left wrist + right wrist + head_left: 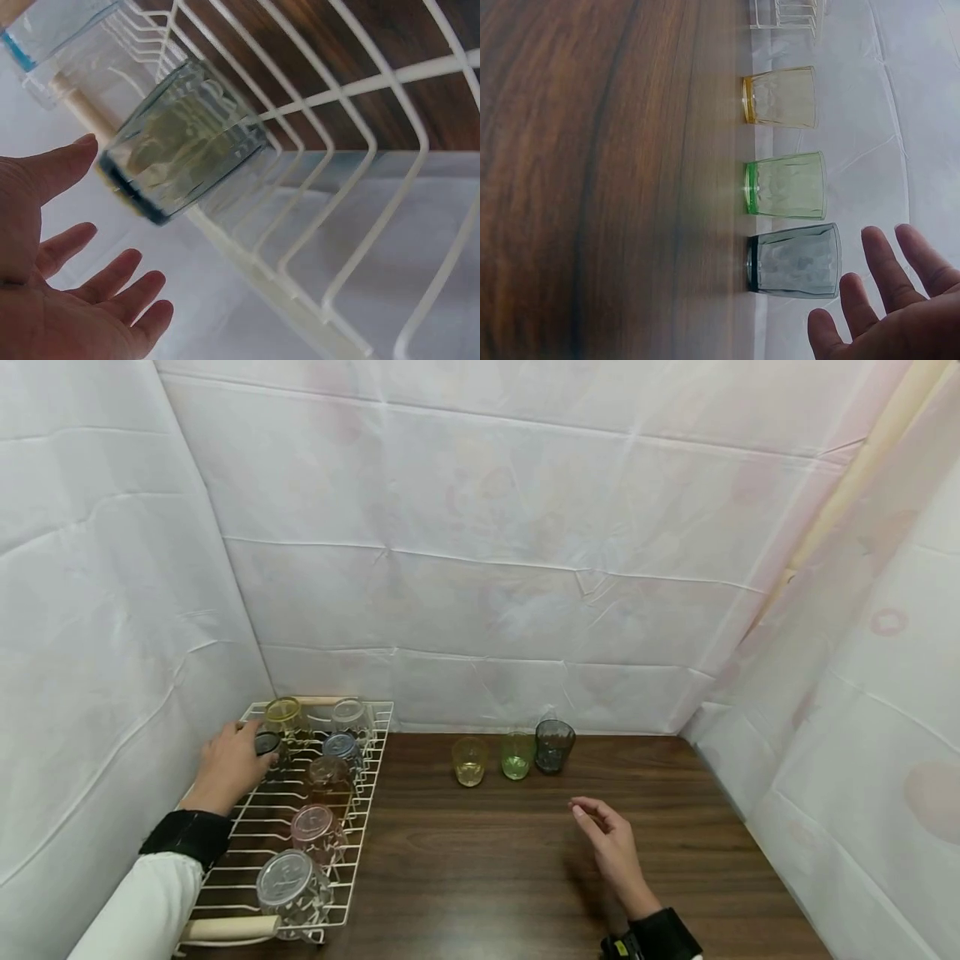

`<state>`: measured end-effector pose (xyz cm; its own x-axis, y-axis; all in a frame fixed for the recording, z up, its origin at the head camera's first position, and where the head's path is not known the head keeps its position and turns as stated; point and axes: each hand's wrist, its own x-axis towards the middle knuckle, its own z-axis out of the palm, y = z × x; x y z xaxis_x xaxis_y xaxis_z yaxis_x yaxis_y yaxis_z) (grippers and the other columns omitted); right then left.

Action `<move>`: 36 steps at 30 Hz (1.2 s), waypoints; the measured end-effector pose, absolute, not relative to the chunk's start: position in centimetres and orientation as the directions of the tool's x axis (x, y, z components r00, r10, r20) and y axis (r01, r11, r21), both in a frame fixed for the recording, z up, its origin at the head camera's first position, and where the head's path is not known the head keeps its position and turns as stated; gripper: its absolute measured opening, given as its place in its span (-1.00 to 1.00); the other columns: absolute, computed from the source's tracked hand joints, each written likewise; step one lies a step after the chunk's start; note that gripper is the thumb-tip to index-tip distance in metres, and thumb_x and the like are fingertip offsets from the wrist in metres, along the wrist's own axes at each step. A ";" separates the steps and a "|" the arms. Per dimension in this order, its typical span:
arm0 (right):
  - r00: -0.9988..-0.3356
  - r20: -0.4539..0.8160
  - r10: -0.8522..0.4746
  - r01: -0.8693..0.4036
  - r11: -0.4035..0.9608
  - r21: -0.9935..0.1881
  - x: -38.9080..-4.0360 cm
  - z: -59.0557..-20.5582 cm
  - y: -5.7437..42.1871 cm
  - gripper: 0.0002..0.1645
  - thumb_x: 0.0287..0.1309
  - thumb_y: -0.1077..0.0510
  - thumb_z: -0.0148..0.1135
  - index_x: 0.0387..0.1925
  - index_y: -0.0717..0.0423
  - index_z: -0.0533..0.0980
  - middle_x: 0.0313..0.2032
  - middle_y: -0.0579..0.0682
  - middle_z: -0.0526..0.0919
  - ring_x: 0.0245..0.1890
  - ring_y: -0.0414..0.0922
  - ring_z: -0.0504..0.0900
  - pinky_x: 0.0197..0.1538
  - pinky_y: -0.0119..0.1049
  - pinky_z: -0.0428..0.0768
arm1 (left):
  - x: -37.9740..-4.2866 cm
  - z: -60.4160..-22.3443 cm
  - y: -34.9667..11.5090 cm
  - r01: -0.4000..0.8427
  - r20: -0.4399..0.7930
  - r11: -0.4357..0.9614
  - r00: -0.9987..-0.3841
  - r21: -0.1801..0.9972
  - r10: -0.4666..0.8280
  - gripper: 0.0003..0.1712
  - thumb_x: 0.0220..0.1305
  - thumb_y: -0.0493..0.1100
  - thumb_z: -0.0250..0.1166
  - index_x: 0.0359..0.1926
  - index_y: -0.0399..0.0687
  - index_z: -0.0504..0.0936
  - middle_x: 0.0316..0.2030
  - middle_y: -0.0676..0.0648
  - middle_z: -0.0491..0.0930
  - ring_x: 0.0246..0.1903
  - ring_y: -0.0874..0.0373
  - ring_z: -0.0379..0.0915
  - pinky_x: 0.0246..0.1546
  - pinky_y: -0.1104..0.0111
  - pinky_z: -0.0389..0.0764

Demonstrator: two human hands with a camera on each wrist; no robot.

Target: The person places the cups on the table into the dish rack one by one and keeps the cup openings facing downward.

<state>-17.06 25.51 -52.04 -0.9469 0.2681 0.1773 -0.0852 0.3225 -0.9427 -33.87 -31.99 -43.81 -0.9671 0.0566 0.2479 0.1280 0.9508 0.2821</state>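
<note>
Rack: white wire with wooden handles, the landmark here (367,827); it sits on the wood-grain counter (465,852).
Left hand: over the rack's far left part (228,764), fingers and thumb spread around the smoky glass; the left wrist view shows the thumb tip just beside its base, and whether they touch I cannot tell.
Smoky glass: in the rack (267,744), mouth down, along the left side, in front of the yellow glass.
Yellow glass: far left corner of the rack (285,712), mouth down.
Rack's right row: from far to near, a clear glass (348,717), a blue glass (342,747), a brown glass (328,774), a pink glass (313,825) and a large clear glass (288,881), all mouth down.
Right hand: above the counter, well to the right of the rack (611,843), holding nothing, fingers loosely bent and apart in the right wrist view.
Counter glasses: right of the rack's far end, upright in a row, an amber tumbler (469,762) nearest it, then a green tumbler (517,756), then a dark tumbler (553,747).
Backdrop: creased white sheet behind the rack (480,610).
</note>
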 end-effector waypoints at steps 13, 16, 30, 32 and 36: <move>-0.945 0.213 0.248 -0.080 0.457 -0.886 -19.2 -51.9 25.3 -0.49 0.50 -0.12 0.30 0.29 0.07 0.59 0.29 0.16 0.67 0.45 0.18 0.50 0.53 0.30 0.34 | -29.9 -40.8 -28.0 0.248 0.394 0.944 -0.907 0.219 0.147 -0.17 0.26 -0.09 0.53 0.42 -0.35 0.40 0.25 -0.62 0.43 0.18 -0.65 0.40 0.13 -0.50 0.34; -0.945 0.225 0.236 -0.091 0.472 -0.877 -19.8 -51.7 25.5 -0.47 0.49 -0.12 0.32 0.30 0.08 0.58 0.30 0.19 0.66 0.46 0.20 0.49 0.56 0.32 0.29 | -28.7 -40.3 -26.6 0.281 0.440 0.939 -0.881 0.197 0.171 -0.18 0.24 -0.10 0.55 0.41 -0.33 0.43 0.25 -0.59 0.46 0.19 -0.62 0.43 0.13 -0.49 0.37; -0.960 0.163 0.227 0.001 0.586 -0.810 -22.2 -50.7 25.8 -0.32 0.46 -0.19 0.33 0.41 0.07 0.50 0.43 0.20 0.53 0.56 0.23 0.30 0.55 0.34 0.30 | -22.5 -38.3 -19.2 0.464 0.511 0.871 -0.794 0.160 0.329 -0.19 0.18 -0.09 0.62 0.39 -0.21 0.53 0.26 -0.41 0.57 0.26 -0.42 0.51 0.28 -0.39 0.44; -0.964 0.157 0.216 0.008 0.613 -0.790 -22.6 -50.5 25.8 -0.29 0.45 -0.19 0.34 0.44 0.08 0.47 0.46 0.22 0.49 0.58 0.24 0.26 0.55 0.34 0.30 | -21.5 -38.7 -18.0 0.501 0.531 0.852 -0.767 0.148 0.359 -0.19 0.13 -0.08 0.65 0.36 -0.19 0.56 0.25 -0.37 0.59 0.25 -0.39 0.54 0.27 -0.37 0.47; -0.970 0.161 0.181 -0.002 0.658 -0.753 -23.4 -50.1 25.7 -0.22 0.45 -0.21 0.33 0.50 0.09 0.41 0.50 0.28 0.43 0.60 0.29 0.20 0.54 0.38 0.31 | -19.6 -39.7 -15.8 0.554 0.583 0.823 -0.712 0.124 0.391 -0.18 0.02 -0.07 0.72 0.31 -0.14 0.63 0.21 -0.34 0.64 0.20 -0.33 0.60 0.24 -0.32 0.54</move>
